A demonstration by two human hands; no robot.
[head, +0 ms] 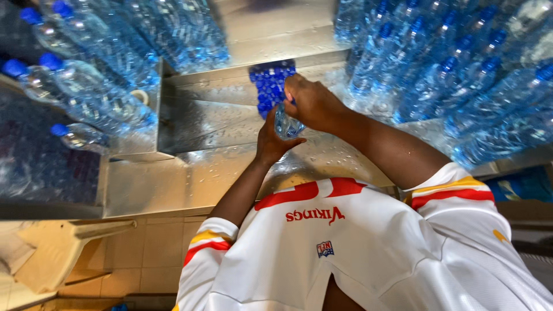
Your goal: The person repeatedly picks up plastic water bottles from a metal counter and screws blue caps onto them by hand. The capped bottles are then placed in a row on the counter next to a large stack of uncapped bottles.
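Left hand (275, 140) cupping the base of a clear plastic bottle (286, 124), grip clamped on it; right hand (312, 102) closing over its top, grip clamped there too. Bottle sitting mid-surface over the wet steel surface (173, 178), just beside a pile of blue caps (269, 85) toward the far edge. Risks: wet fingers slipping, bottle dropping or tipping; cap seating crooked. Crowding: stacked capped bottles (92, 86) along the left edge, more bottles (461, 75) along the right, narrowing elbow room.
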